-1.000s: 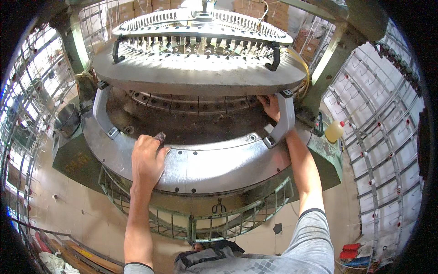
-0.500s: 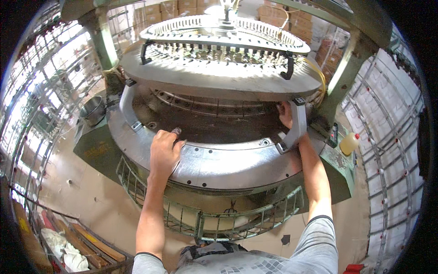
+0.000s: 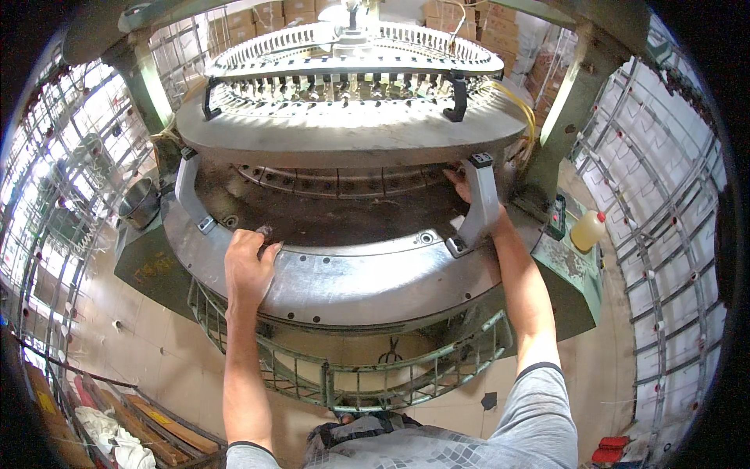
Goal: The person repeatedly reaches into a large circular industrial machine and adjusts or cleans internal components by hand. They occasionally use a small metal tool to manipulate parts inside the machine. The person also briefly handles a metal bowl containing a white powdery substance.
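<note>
A large round machine, which looks like a circular knitting machine, stands before me with a wide metal ring (image 3: 351,285) around its dark inner bed (image 3: 336,223). My left hand (image 3: 248,267) rests on the ring's inner edge at the left, fingers curled together; a small dark bit shows at the fingertips, too unclear to name. My right hand (image 3: 462,186) reaches in behind the right grey bracket (image 3: 480,203), under the round plate (image 3: 351,144). Its fingers stretch toward the inner slotted ring (image 3: 340,182), partly in shadow and partly covered by the bracket.
Another grey bracket (image 3: 190,191) stands at the left. A green railing (image 3: 367,387) curves below the ring, with scissors (image 3: 391,352) near it. A metal bucket (image 3: 141,203) sits at left, a yellowish bottle (image 3: 587,231) at right. Green posts (image 3: 558,133) flank the machine.
The view has shifted, so the machine sits further left in it. My right hand's fingers look more stretched out inside the ring; my left hand stays at the ring's inner edge.
</note>
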Tool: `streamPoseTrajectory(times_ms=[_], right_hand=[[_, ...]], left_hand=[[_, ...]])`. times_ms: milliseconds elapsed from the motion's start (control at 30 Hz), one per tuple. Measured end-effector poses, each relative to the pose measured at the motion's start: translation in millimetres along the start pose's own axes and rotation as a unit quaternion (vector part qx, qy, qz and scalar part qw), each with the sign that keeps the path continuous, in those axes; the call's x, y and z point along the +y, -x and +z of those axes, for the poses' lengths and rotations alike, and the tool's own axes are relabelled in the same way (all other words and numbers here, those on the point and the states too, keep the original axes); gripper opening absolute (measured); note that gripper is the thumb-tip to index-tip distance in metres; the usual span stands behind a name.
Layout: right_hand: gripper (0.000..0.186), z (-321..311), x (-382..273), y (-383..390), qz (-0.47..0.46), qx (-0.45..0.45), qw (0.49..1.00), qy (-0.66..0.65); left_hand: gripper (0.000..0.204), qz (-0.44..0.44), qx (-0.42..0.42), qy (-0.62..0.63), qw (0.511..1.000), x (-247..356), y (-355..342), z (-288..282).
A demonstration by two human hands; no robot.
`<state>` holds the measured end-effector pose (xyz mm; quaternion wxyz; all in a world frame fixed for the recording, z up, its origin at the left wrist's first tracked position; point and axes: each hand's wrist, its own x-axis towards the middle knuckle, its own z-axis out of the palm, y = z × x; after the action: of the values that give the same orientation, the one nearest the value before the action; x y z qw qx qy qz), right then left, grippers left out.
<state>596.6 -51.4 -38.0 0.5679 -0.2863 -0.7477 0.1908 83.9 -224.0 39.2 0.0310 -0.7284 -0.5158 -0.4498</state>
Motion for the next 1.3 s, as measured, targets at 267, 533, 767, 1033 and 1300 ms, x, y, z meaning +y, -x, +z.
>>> streamPoseTrajectory(times_ms=[267, 533, 767, 1033, 1300], right_hand=[[0.037, -11, 1, 10, -0.02, -0.007, 0.945, 0.327], [0.04, -19, 11, 5, 0.02, 0.012, 0.989, 0.149], [0.049, -4, -46, -8, 0.276, 0.027, 0.885, -0.374], [0.036, 42, -48, -30, 0.172, -0.022, 0.919, 0.353], [0.042, 38, -60, -26, 0.122, -0.044, 0.959, 0.253]], left_hand=[[0.024, 0.012, 0.0, -0.006, 1.0, -1, -1, -1], [0.023, 0.014, 0.003, 0.005, 1.0, -2, -1, 0], [0.024, 0.018, 0.009, 0.013, 1.0, -2, -1, 0], [0.03, 0.019, 0.011, 0.013, 1.0, -2, -2, 2], [0.026, 0.02, -0.006, 0.01, 1.0, -1, -3, 1]])
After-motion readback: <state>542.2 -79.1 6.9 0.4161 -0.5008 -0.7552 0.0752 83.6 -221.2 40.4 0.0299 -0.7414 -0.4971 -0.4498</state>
